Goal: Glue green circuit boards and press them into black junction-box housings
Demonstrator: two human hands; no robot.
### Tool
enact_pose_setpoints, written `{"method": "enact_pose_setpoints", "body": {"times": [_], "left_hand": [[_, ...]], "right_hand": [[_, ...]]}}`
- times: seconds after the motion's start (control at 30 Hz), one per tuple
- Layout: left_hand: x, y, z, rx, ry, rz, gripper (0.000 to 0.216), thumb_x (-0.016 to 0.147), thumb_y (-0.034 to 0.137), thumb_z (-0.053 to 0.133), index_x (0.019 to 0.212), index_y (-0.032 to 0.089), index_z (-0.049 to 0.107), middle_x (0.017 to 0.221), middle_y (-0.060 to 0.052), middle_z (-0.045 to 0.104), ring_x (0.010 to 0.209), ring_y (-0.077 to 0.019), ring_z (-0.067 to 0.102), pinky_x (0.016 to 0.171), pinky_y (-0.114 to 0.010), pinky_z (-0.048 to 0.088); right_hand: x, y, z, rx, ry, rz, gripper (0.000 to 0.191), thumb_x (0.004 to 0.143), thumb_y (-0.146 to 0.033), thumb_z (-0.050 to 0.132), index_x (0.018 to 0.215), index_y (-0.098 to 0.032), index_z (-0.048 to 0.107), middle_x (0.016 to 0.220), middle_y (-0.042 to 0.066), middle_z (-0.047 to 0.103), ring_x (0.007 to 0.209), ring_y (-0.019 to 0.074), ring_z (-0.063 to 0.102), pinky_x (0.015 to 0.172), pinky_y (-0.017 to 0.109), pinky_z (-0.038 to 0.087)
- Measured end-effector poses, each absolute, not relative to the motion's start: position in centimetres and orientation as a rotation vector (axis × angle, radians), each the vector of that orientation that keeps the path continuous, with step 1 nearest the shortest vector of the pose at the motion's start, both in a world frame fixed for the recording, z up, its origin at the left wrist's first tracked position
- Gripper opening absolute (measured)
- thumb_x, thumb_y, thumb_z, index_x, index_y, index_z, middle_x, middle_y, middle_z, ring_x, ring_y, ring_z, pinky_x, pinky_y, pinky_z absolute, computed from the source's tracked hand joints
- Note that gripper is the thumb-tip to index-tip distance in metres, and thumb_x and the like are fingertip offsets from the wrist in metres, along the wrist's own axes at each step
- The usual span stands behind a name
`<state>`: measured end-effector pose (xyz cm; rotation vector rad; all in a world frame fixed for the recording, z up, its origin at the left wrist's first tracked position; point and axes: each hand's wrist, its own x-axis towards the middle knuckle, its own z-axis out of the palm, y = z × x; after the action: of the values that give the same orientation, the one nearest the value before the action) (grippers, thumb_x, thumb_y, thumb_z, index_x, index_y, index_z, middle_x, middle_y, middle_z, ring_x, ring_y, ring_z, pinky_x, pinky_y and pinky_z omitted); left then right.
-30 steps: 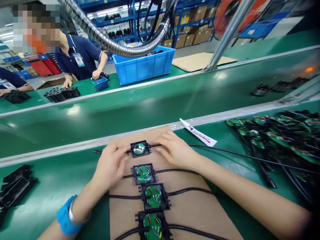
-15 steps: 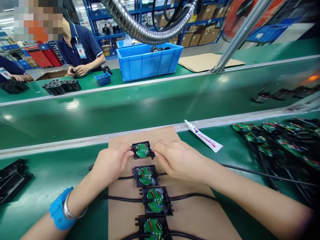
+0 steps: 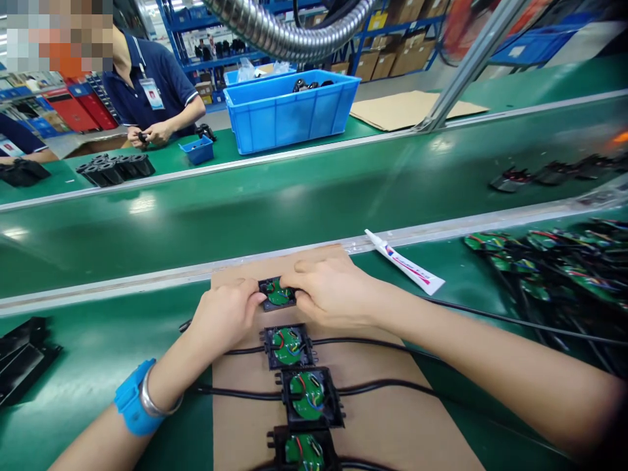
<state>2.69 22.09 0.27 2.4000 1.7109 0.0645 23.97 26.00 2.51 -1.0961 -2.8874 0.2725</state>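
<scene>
At the far end of a cardboard sheet (image 3: pixel 240 418) lies a black plastic housing with a round green circuit board (image 3: pixel 278 292) and coloured wires. My left hand (image 3: pixel 230 311) pinches its left edge between thumb and fingers. From the right, my right hand (image 3: pixel 328 291) grips the same housing, its index finger reaching over the top edge of the board. Nearer to me, in a column, sit similar housings: a second one (image 3: pixel 288 347), a third (image 3: pixel 313 396) and a fourth (image 3: pixel 307 451), with black cables leaving both sides.
A white glue tube (image 3: pixel 407 265) lies right of the cardboard. Wired circuit boards (image 3: pixel 554 268) are heaped at the right, black plastic parts (image 3: pixel 27 360) at the left. Beyond the green conveyor (image 3: pixel 275 216) stand a blue bin (image 3: pixel 294 111) and a co-worker (image 3: pixel 152 91) handling a small part.
My right hand has shifted left, from the housing's right side onto the edge of its board. My left hand keeps its pinch. The view has tilted slightly.
</scene>
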Motion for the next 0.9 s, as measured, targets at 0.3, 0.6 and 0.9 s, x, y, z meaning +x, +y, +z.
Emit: {"method": "enact_pose_setpoints", "body": {"times": [0.3,0.6,0.9], "left_hand": [[1.6,22.9,0.1,2.407,1.646,0.182,0.017,0.090,0.021,0.054,0.099,0.022,0.068,0.101,-0.001,0.073,0.092,-0.0192,0.068,0.081,-0.031,0.054],[2.7,21.0,-0.5,2.630,1.707,0.027,0.026,0.090,0.012,0.041,0.094,0.015,0.067,0.086,-0.009,0.070,0.078,-0.0231,0.067,0.065,-0.033,0.055],[3.9,20.7,-0.6,2.784,1.659,-0.292,0.025,0.085,0.004,0.042,0.093,0.008,0.065,0.084,-0.014,0.065,0.078,-0.0277,0.064,0.067,-0.038,0.055]], "right_hand": [[23.6,26.0,2.0,-1.163,-2.950,0.372,0.028,0.084,-0.021,0.045,0.088,-0.021,0.073,0.083,0.006,0.069,0.067,0.0172,0.059,0.053,0.028,0.024],[23.6,24.9,1.9,-1.178,-2.932,0.456,0.029,0.085,-0.019,0.044,0.092,-0.019,0.072,0.089,0.008,0.069,0.072,0.0208,0.064,0.056,0.029,0.033],[23.1,24.7,1.9,-1.224,-2.943,0.407,0.030,0.084,-0.022,0.045,0.094,-0.016,0.073,0.093,0.011,0.070,0.076,0.0242,0.065,0.058,0.030,0.036]]}}
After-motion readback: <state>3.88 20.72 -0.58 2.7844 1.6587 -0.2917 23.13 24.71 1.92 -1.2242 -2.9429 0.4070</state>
